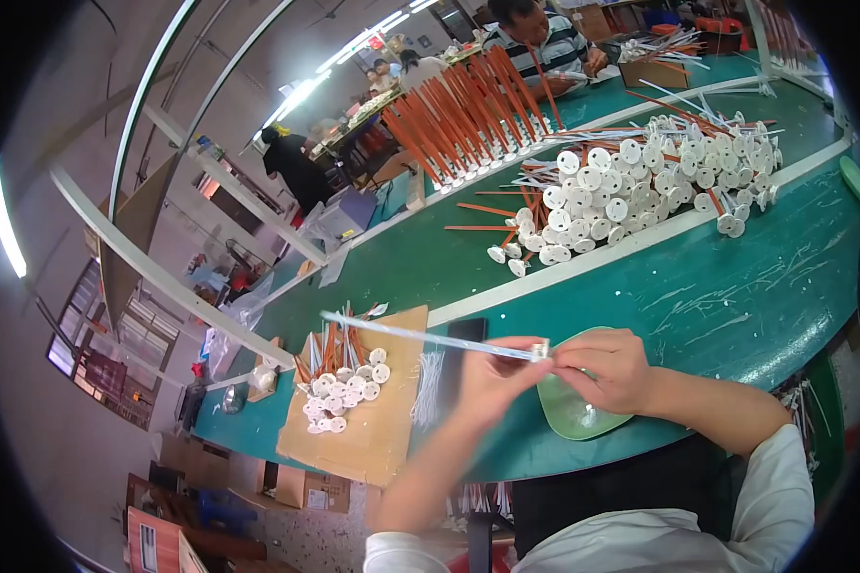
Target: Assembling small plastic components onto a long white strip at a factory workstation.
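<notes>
A long, pale bluish-white stick (420, 334) slants up to the left across the front of the bench, with a small whitish end piece (542, 350) at its right end. My left hand (487, 379) is closed around the stick near that end. The fingers of my right hand (610, 368) pinch together at the end piece, partly covering it. Under my right hand lies a shallow green dish (583, 427), with some small pale matter inside. Left of my hands, a bunch of brown and pale sticks with round white discs (339, 396) rests on a cardboard sheet (392, 444).
Thin white strands (428, 387) lie beside a dark flat object (468, 331). A large heap of white-disc sticks (631, 191) covers the far right bench. Behind it stand rows of upright brown sticks (468, 119). A co-worker (545, 43) sits across; a white frame (172, 277) rises left.
</notes>
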A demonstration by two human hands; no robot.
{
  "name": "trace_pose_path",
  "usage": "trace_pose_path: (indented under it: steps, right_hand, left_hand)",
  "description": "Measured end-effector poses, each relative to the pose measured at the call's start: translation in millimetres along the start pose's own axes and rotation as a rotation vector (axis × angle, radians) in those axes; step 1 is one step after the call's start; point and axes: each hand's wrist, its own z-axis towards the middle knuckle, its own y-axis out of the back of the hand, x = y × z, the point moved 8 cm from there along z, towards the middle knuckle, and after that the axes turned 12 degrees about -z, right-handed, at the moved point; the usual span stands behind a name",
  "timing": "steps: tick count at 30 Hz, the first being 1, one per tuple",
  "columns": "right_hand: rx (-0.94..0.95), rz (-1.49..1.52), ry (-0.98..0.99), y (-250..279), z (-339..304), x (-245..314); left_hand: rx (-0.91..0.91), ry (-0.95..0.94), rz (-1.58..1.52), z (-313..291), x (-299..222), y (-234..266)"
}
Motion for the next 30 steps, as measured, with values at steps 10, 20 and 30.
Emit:
trace_pose_path:
  steps: [10, 20, 30]
  right_hand:
    - [0.081, -0.025, 0.112, -7.5, 12.8, 1.5]
    - [0.132, -0.060, 0.105, -7.8, 10.1, -9.1]
    - [0.199, -0.097, 0.148, -18.7, -4.5, -9.8]
  left_hand:
    - [-0.566, 0.556, 1.069, -52.6, -32.7, 358.9]
    - [-0.483, 0.016, 1.334, 73.3, -84.6, 208.0]
    - [-0.084, -0.274, 1.166, 182.5, 25.7, 33.3]
